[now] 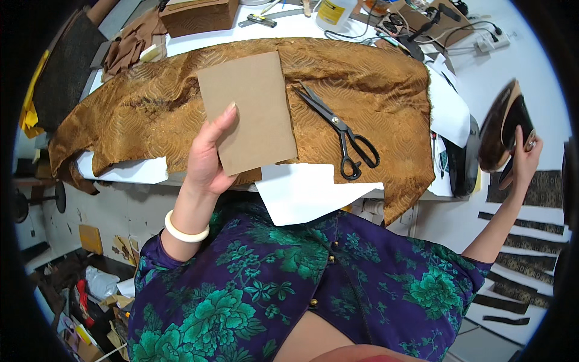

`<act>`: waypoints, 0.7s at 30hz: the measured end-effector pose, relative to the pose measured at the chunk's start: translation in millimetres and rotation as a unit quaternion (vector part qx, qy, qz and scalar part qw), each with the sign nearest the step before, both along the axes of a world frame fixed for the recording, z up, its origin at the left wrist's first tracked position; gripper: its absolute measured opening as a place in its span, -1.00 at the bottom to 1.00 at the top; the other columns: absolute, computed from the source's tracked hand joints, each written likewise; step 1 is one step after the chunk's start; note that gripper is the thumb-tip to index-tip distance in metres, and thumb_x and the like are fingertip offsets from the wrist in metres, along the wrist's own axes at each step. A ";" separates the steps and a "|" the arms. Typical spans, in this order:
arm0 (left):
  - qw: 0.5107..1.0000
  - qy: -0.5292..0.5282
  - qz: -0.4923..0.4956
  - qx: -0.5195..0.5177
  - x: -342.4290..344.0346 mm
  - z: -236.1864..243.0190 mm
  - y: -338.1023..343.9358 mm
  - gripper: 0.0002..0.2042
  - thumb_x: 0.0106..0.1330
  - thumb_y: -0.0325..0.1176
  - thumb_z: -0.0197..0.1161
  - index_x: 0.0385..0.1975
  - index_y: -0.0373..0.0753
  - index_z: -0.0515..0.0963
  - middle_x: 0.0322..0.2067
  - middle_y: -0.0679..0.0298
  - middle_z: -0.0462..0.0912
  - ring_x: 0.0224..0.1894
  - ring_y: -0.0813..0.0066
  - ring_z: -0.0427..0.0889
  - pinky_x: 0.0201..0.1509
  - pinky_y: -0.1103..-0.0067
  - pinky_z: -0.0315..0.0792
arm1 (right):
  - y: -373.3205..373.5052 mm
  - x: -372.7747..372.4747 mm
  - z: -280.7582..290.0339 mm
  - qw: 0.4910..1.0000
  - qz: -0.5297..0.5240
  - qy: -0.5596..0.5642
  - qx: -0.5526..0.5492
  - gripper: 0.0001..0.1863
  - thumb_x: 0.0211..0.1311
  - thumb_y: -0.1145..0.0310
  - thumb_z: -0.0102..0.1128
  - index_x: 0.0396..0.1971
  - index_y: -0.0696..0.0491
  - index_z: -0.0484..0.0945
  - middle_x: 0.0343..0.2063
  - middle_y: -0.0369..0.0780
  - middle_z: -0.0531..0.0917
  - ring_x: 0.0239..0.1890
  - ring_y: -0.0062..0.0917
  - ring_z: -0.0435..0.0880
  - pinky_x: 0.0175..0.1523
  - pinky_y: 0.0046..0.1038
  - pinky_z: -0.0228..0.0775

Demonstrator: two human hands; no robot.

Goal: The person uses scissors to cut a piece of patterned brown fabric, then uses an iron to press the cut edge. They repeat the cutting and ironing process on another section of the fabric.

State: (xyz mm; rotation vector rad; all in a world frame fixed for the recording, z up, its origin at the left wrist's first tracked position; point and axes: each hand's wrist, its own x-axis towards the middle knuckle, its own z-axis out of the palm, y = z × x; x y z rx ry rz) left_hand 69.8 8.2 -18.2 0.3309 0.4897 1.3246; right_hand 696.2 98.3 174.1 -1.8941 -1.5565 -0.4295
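Observation:
In my left hand is a flat, rectangular piece of brown board, the thumb lying on its face and the fingers behind it. I hold it upright above the brown-gold patterned fabric spread over the table. My right hand is out at the far right, wrapped round the handle of a dark, pointed iron, raised off the table; part of the grip is hidden. Large black-handled scissors rest on the fabric, right of the board, blades slightly apart. White paper lies at the table's near edge.
A brown box, a cutter knife and a plastic bottle stand along the back. Cables and a power strip are at back right. Dark patterned strips lie at right. Cluttered items sit lower left.

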 end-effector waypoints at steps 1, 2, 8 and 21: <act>1.000 0.011 -0.006 0.019 2.3 3.9 1.0 -0.53 0.48 -0.27 0.17 0.29 -0.36 0.32 0.10 0.09 0.57 0.10 0.28 0.65 0.14 0.34 0.61 | -13.9 -39.8 13.0 0.998 0.046 0.051 -0.002 -0.49 0.35 0.01 0.36 0.03 0.09 0.49 -0.49 -0.34 0.59 -0.52 -0.68 0.53 -0.39 -0.60 0.36; 0.999 0.020 -0.014 0.040 5.9 8.5 2.7 -0.54 0.48 -0.27 0.17 0.28 -0.36 0.32 0.09 0.09 0.57 0.10 0.28 0.65 0.14 0.34 0.61 | -26.3 -78.4 19.6 0.987 0.095 0.130 0.005 -0.58 0.37 0.07 0.34 0.01 0.06 0.52 -0.53 -0.40 0.55 -0.56 -0.74 0.49 -0.45 -0.65 0.30; 0.990 0.058 -0.044 0.117 12.2 40.9 -5.2 -0.60 0.48 -0.31 0.18 0.21 -0.36 0.40 0.03 0.13 0.62 0.03 0.37 0.67 0.12 0.40 0.59 | -74.5 -269.0 -40.7 0.800 0.348 0.483 -0.079 -0.77 0.48 0.18 0.20 -0.12 0.04 0.53 -0.61 -0.38 0.49 -0.70 -0.76 0.41 -0.63 -0.69 0.22; 0.882 0.313 0.068 0.346 6.7 63.0 -44.7 -0.71 0.49 -0.45 0.20 0.11 -0.43 0.48 -0.24 0.36 0.61 -0.23 0.68 0.49 -0.15 0.68 0.39 | -118.8 -373.3 -82.9 0.839 0.409 0.355 0.059 -0.47 0.51 0.13 0.13 0.22 0.20 0.26 -0.63 -0.29 0.49 -0.71 -0.68 0.41 -0.55 -0.65 0.23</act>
